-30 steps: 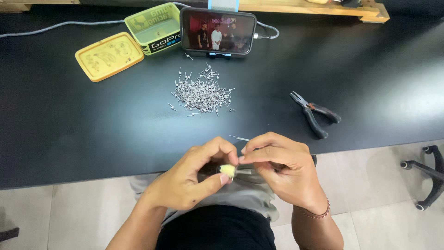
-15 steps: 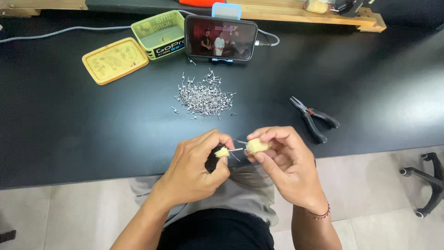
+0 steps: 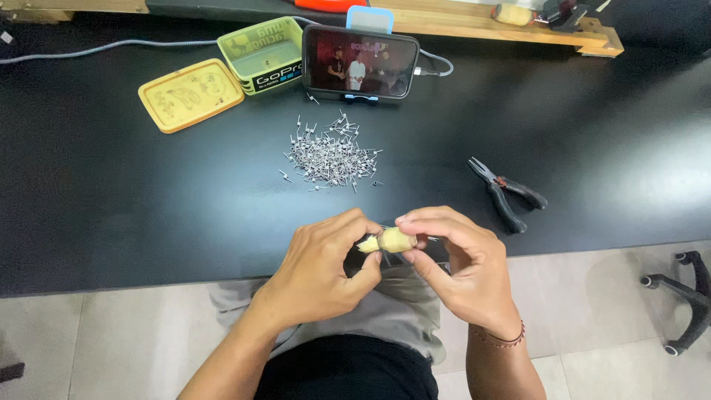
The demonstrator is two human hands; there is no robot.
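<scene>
Both hands meet just in front of the near edge of the black bench (image 3: 111,222), above the person's lap. The left hand (image 3: 322,270) has its grip pressed together: thumb and forefinger pinch the pale tip of a small yellowish piece (image 3: 368,244). The right hand (image 3: 452,263) is likewise closed, its fingertips pinching a second, rounder yellowish piece (image 3: 396,239) from above and below. The two pieces touch end to end between the hands, and a thin metal pin (image 3: 429,238) pokes out by the right fingers; how it joins the pieces cannot be told. A thin bracelet (image 3: 503,339) circles the right wrist.

Further back on the bench, well apart from the hands, lies a loose heap of small metal pins (image 3: 329,157). To the right of the hands a pair of pliers (image 3: 507,194) with dark handles lies flat, its jaws slightly parted. At the far side stand a phone (image 3: 361,63) propped on its long edge with the screen lit, a green open tin (image 3: 263,53) just beside it, and the tin's yellow lid (image 3: 190,95) lying flat to the left. An office chair's base (image 3: 685,300) shows on the floor at right.
</scene>
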